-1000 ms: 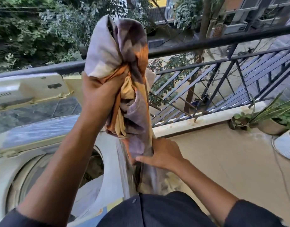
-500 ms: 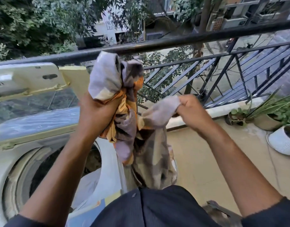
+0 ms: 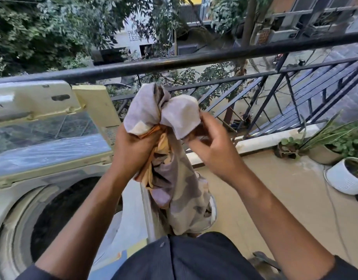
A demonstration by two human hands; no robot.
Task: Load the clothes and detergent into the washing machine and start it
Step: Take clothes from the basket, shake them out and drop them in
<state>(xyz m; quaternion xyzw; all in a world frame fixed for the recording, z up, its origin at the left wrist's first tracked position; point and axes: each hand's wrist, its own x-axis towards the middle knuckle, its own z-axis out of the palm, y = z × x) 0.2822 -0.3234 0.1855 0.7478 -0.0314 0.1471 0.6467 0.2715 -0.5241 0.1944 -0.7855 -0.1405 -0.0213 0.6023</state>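
A bunched grey, brown and orange patterned cloth [image 3: 174,178] hangs in front of me. My left hand [image 3: 133,146] grips its upper bundle. My right hand [image 3: 212,146] pinches a pale fold of the same cloth beside the left hand. The cloth's lower end trails down past the right side of the top-loading washing machine [image 3: 131,203]. The machine's round drum opening [image 3: 59,215] is at lower left, dark inside. Its lid [image 3: 42,110] stands raised behind. No detergent is in view.
A black metal balcony railing [image 3: 214,57] runs across behind the machine. Potted plants [image 3: 323,146] and a white pot [image 3: 344,178] stand on the tan floor at right. A thin cable [image 3: 333,209] runs over the floor.
Both hands have come together: the right hand carried its fold of cloth left and up to the left hand. The left hand has lowered the bundle.
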